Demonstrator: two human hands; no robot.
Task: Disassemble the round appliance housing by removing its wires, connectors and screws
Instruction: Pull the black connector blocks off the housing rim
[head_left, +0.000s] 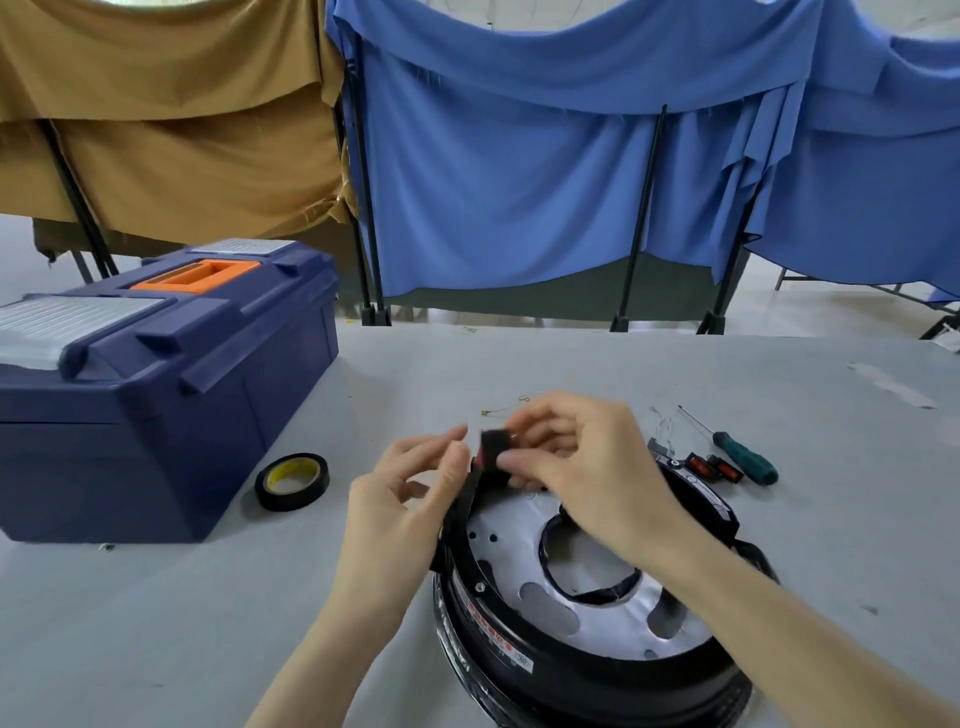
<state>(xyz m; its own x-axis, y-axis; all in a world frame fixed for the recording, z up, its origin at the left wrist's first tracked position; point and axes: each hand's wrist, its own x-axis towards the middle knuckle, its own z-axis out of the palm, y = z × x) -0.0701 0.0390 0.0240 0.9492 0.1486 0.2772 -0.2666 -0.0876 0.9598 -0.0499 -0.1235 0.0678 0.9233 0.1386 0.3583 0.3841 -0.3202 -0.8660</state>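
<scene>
A round black housing (582, 613) lies on the grey table (208, 597), close to the person, with a shiny metal plate (519, 540) inside it. The plate has a big hole in the middle and smaller holes around it.

Both hands are up over the far rim of the housing. The right hand (576, 457) pinches a small black switch part (493, 452) between thumb and fingers. A bit of red shows on the part. The left hand (410, 493) is just beside it with fingers loosely curled, touching the black strip that comes up from the rim. I cannot tell if the left hand really grips anything. The right arm crosses over the housing and hides part of the plate.

A roll of black tape (292, 481) lies on the left, near a big blue toolbox (156, 395) with an orange handle. On the right lie a green-handled screwdriver (737, 453) and two small red switches (711, 467). A thin wire (506, 410) lies just behind the hands. Blue and brown cloths hang at the back.
</scene>
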